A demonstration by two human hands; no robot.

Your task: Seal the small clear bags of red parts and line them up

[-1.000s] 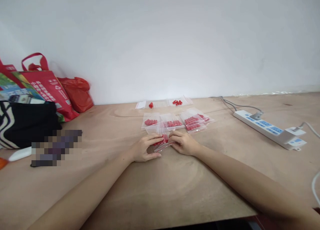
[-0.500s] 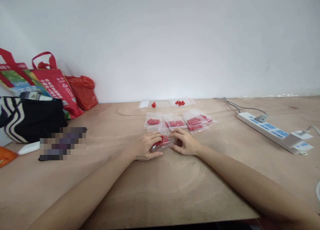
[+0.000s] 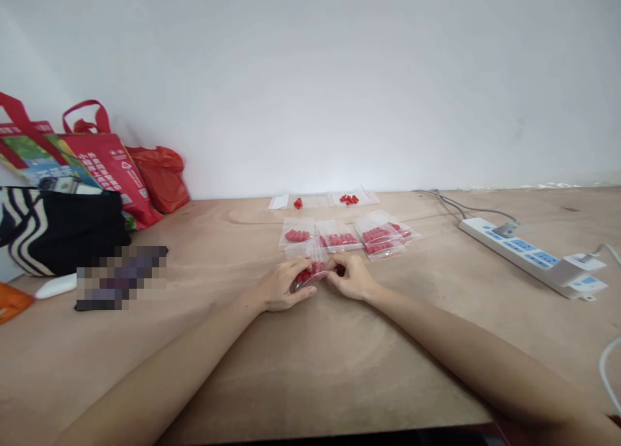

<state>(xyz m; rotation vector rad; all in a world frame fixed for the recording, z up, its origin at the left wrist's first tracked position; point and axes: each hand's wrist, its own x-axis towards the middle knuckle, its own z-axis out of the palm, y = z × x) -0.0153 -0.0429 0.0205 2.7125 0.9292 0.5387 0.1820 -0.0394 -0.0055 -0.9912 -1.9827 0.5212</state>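
My left hand (image 3: 287,284) lies over the left side of a small clear zip bag (image 3: 310,276) with small red pieces inside, fingers on top and thumb at the near edge. The bag's right edge is pinched between the thumb and fingers of my right hand (image 3: 353,276), and its near rim bows up a little. Just beyond lie more such bags with red pieces: one at the left (image 3: 297,234), one in the middle (image 3: 342,239), and an overlapping group at the right (image 3: 381,237). What the red pieces are I cannot make out.
Loose red pieces (image 3: 349,200) lie on clear bags by the wall. At the right is a white power strip (image 3: 524,248) with plugs and cables. Shopping bags (image 3: 109,167), a black striped cloth item (image 3: 77,229) and a blurred-out dark object (image 3: 121,279) occupy the left of the wooden table (image 3: 310,381).
My right hand has shifted left and closed on the bag's right edge, lifting the near rim slightly. My left hand has stayed nearly in place.
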